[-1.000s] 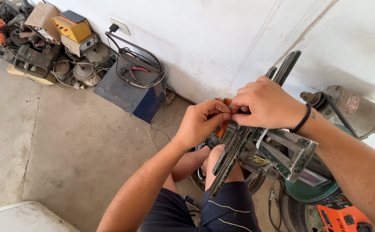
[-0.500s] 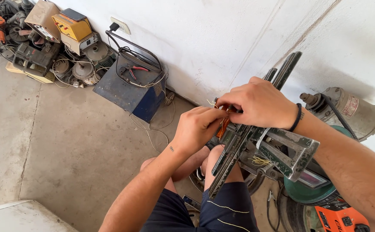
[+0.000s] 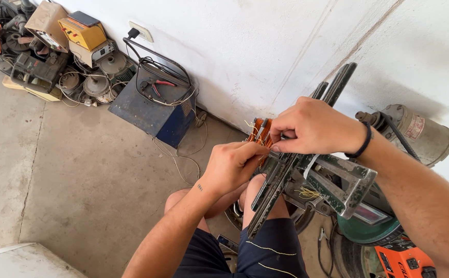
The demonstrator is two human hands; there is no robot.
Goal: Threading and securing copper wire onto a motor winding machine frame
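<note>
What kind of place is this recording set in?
Likely a repair workshop or garage: old motors and power tools heaped along the wall, a blue metal box with pliers, and bare concrete floor.

Against the white wall (image 3: 265, 46), a blue metal box (image 3: 155, 110) carries red-handled pliers (image 3: 158, 86), with a yellow device (image 3: 83, 32) to its left and a grey motor (image 3: 420, 131) far to its right.

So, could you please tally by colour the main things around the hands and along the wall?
Copper-orange: 1, the wire coil that the left hand and right hand pinch
Grey-green: 1, the metal frame
Blue: 1, the box
Yellow: 1, the case
Grey: 1, the motor
Orange: 1, the power tool
Total: 6
</note>
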